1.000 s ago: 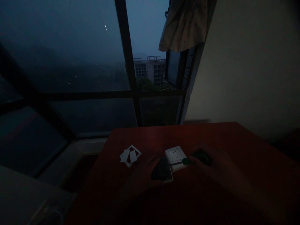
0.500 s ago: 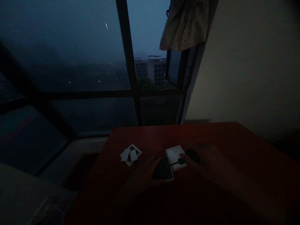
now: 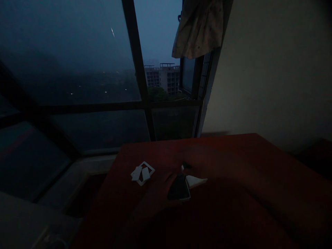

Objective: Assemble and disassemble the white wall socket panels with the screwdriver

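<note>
On the reddish table, my left hand (image 3: 158, 193) is closed around a wall switch (image 3: 178, 188) with a dark back and a white rim. My right hand (image 3: 202, 157) is above and beyond it, blurred and dim. From its fingers shows the dark green handle of a screwdriver (image 3: 186, 165), close over the switch's far edge; the tip cannot be made out. A white wall socket (image 3: 195, 181) lies to the right of the switch, partly covered by my right hand and forearm.
A white frame (image 3: 150, 165) with two small white plates (image 3: 145, 173) on it lies left of my hands. The table's far edge (image 3: 192, 138) faces a large window (image 3: 90, 69). A curtain (image 3: 199, 31) hangs at the upper right, beside a pale wall (image 3: 272, 69).
My right hand has moved left and away from me, turning the screwdriver from lying across the socket to over the switch's far edge. My left hand stays around the switch. The view shifted slightly.
</note>
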Tool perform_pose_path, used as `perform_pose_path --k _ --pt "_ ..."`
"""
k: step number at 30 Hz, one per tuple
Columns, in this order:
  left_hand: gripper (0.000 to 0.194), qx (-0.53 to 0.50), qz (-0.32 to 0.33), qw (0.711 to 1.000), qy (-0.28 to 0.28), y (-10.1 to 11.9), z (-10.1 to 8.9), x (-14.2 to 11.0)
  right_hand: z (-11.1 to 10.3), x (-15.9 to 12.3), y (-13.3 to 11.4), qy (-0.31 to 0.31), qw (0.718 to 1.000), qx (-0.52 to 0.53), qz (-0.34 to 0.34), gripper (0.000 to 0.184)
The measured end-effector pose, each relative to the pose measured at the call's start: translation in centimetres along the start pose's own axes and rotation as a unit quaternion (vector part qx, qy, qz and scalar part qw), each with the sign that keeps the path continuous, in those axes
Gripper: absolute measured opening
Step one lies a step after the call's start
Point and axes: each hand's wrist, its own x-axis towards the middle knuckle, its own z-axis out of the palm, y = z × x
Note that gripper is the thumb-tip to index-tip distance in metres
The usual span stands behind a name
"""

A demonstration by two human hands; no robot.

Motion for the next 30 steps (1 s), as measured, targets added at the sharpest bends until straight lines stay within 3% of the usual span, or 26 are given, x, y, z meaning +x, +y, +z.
perform_pose_path --k 2,5,7,9,13,16,18,21,23,26,30 --pt "0.084 -0.003 0.008 1.0 0.004 0.0 0.1 0.0 -0.1 0.2 0.0 -0.008 1.0 -0.01 0.008 0.02" --pt "0.084 0.008 0.003 1.0 0.004 0.0 0.2 0.1 0.3 1.0 0.3 0.019 0.982 -0.118 0.144 0.026" --pt "0.083 0.023 -0.003 1.0 0.008 0.0 0.2 0.1 0.6 1.4 0.6 0.018 0.964 -0.175 0.199 0.037" --pt "0.081 0.04 0.0 0.999 0.013 0.1 0.1 0.1 0.6 1.5 0.8 -0.001 0.967 -0.18 0.181 0.038" --pt "0.085 0.051 0.018 0.998 0.025 0.1 -0.1 0.1 -0.2 0.7 1.2 -0.013 0.996 -0.078 0.042 0.021" --pt "0.083 0.054 0.014 0.998 0.022 0.0 0.0 0.1 -0.7 -0.1 1.6 0.008 0.999 0.005 -0.035 0.025" --pt "0.082 0.058 0.003 0.998 0.016 0.0 0.0 0.1 -0.6 -0.2 1.8 0.008 1.0 0.003 -0.009 0.025" --pt "0.084 0.062 -0.014 0.998 0.002 0.1 -0.1 0.1 -0.1 0.0 1.8 0.011 0.986 -0.106 0.13 0.035" --pt "0.085 0.064 -0.021 0.998 -0.002 0.3 -0.3 0.1 0.2 0.3 1.6 0.011 0.97 -0.165 0.18 0.044" --pt "0.083 0.065 -0.024 0.998 0.0 0.6 -0.4 0.1 0.1 0.3 1.4 -0.003 0.98 -0.151 0.132 0.035" --pt "0.083 0.066 -0.027 0.997 0.001 0.6 -0.5 0.2 -0.5 -0.3 1.5 0.021 0.999 -0.03 0.021 0.022"
